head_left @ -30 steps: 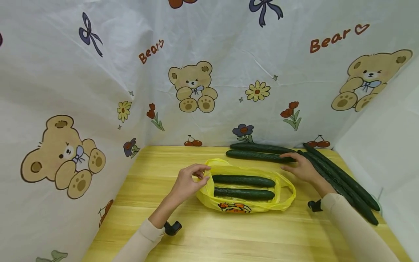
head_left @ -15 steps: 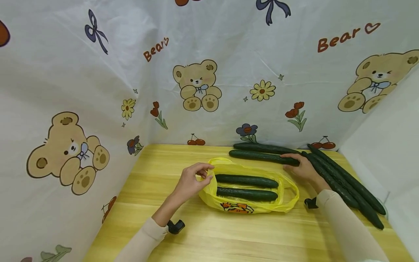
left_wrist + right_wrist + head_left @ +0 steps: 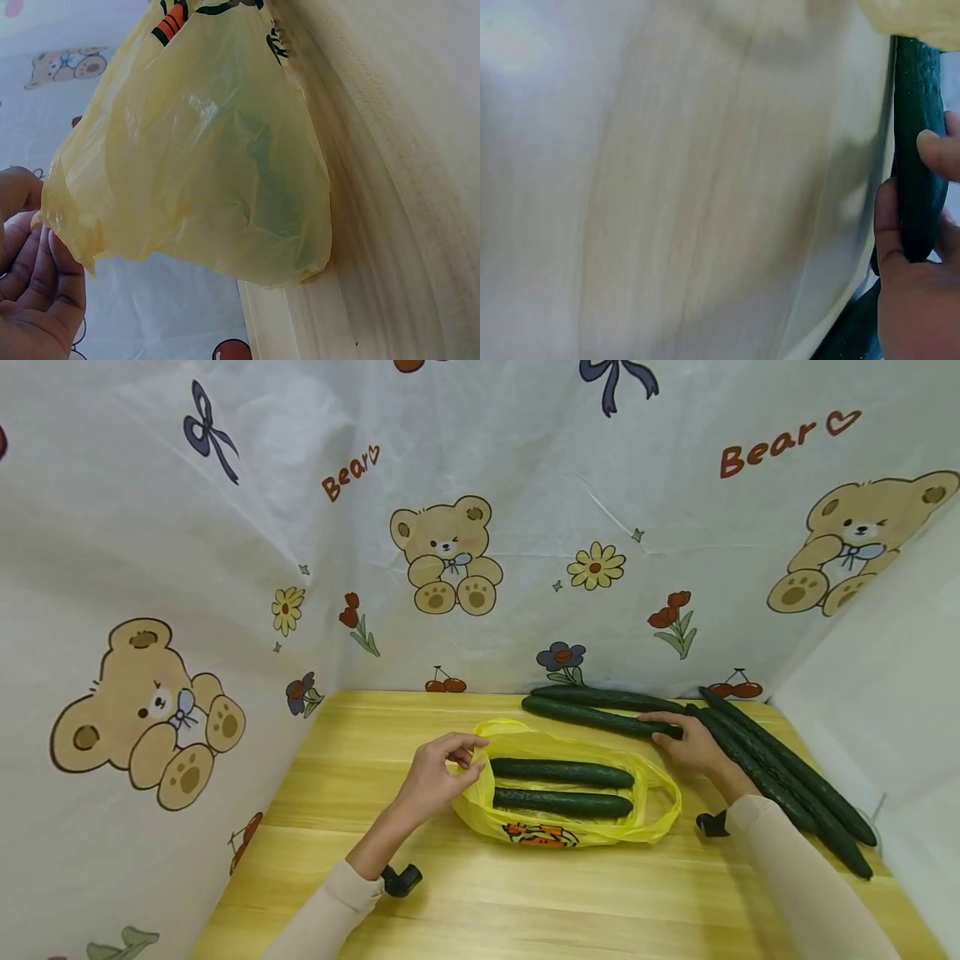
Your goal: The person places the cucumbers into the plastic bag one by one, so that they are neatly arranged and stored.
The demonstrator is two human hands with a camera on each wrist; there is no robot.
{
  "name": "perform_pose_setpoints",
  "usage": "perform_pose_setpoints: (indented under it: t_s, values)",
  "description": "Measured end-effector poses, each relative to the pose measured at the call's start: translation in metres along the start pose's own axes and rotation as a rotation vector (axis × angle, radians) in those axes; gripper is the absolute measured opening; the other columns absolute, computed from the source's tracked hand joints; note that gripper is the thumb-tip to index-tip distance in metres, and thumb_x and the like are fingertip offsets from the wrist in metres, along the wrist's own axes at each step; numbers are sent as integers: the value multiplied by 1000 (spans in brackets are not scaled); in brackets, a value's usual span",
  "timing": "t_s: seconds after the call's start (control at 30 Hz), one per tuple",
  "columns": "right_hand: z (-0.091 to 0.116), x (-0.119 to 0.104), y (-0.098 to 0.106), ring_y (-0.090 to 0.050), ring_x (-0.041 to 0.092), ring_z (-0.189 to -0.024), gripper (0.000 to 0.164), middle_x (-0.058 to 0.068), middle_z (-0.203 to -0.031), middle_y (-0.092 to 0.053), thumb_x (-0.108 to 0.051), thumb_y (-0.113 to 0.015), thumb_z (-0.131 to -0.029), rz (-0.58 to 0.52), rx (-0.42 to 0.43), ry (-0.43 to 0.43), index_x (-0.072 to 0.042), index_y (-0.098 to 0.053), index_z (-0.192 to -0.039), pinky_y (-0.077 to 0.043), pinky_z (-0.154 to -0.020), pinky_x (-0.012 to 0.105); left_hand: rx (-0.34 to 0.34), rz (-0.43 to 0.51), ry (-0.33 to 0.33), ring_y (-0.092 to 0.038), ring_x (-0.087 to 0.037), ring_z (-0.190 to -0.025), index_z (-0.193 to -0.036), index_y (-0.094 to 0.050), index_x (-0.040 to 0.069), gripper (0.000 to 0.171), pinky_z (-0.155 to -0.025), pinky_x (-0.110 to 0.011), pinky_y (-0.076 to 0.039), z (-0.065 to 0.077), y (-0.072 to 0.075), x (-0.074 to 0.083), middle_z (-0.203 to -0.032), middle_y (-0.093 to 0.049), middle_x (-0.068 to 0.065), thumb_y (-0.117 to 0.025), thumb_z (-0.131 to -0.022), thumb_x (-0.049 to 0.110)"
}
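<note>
A yellow plastic bag (image 3: 480, 818) with an orange and black print lies open on the table, one cucumber (image 3: 562, 772) and a second cucumber (image 3: 562, 802) side by side within it. My left hand (image 3: 438, 777) pinches the bag's left rim between thumb and fingers, and the left wrist view shows the yellow film (image 3: 187, 165) stretched from those fingertips. Behind the bag, my right hand (image 3: 693, 743) grips the right end of another cucumber (image 3: 592, 717). In the right wrist view, thumb and fingers wrap this cucumber (image 3: 921, 112) near its end.
Close behind the gripped cucumber lies another cucumber (image 3: 600, 696) along the table's back edge. Several more cucumbers (image 3: 795, 785) lie slanted at the right, beside the right forearm. A bear-print sheet (image 3: 525, 485) stands behind and left of the wooden table (image 3: 525, 902).
My right fingers have closed round the cucumber behind the bag. It has tilted slightly, its left end drawing back from the bag. The left hand keeps hold of the bag's rim.
</note>
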State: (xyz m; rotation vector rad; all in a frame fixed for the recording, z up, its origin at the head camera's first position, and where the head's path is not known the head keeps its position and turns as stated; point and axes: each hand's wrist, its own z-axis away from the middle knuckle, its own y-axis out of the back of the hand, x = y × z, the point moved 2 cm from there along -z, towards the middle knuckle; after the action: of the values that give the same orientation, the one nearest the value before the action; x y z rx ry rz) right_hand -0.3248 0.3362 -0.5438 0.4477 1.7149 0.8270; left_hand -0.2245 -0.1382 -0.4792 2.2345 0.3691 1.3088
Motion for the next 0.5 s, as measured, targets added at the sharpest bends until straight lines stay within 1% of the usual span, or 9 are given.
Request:
perform_pose_setpoints:
  t_s: [0.03, 0.07, 0.1, 0.13, 0.17, 0.27, 0.33, 0.5]
  values:
    - [1, -1, 0, -65, 30, -90, 38, 29, -153, -59, -12, -64, -108, -15, 3, 18, -9, -67, -146, -54, -86, 55, 0, 0, -3, -69, -5, -86, -127, -78, 14, 30, -79, -28, -62, 0, 0, 0, -105, -77, 5, -81, -97, 13]
    - [3, -2, 0, -66, 37, -106, 37, 28, -152, -60, -11, -65, -108, -32, 6, 34, -8, -67, -145, -54, -92, 63, -1, 2, -7, -69, -5, -86, -127, -78, 13, 30, -79, -28, -62, -1, 0, 0, -105, -77, 5, -81, -97, 14]
    - [5, -3, 0, -64, 43, -119, 36, 28, -151, -60, -11, -65, -108, -53, 5, 52, -7, -67, -144, -50, -98, 70, -2, 2, -10, -69, -5, -86, -127, -78, 14, 30, -79, -28, -62, -1, 0, 0, -106, -77, 5, -81, -97, 14]
    - [6, -4, 0, -56, 49, -134, 36, 28, -151, -61, -10, -65, -107, -64, 3, 71, -5, -67, -143, -44, -105, 76, -3, 5, -12, -69, -5, -86, -127, -78, 14, 30, -78, -30, -63, -1, 0, 0, -106, -77, 5, -81, -97, 13]
    - [8, -5, 0, -50, 53, -140, 35, 28, -150, -61, -9, -65, -107, -79, -2, 85, -5, -67, -142, -39, -107, 80, -3, 8, -12, -69, -5, -86, -127, -78, 14, 30, -78, -31, -63, -1, 0, -1, -106, -77, 4, -81, -97, 13]
    - [12, -10, -2, -48, 53, -142, 34, 26, -150, -62, -10, -64, -108, -85, -12, 103, -8, -68, -141, -36, -109, 81, 2, 13, -6, -69, -5, -86, -126, -78, 16, 30, -78, -34, -64, 1, 0, -2, -105, -77, 4, -81, -97, 12]
    - [14, -14, -2, -49, 51, -141, 33, 24, -150, -62, -12, -64, -109, -74, -11, 103, -10, -68, -141, -37, -109, 80, 5, 12, -4, -69, -5, -86, -126, -78, 17, 30, -79, -36, -64, 2, 0, -2, -105, -77, 4, -81, -96, 12]
    - [17, -23, 0, -52, 44, -137, 33, 21, -154, -59, -17, -61, -111, -59, 30, 59, -15, -67, -144, -44, -103, 69, 8, 17, -9, -69, -5, -86, -126, -78, 15, 29, -80, -38, -64, 2, 0, -3, -106, -78, 4, -81, -97, 14]
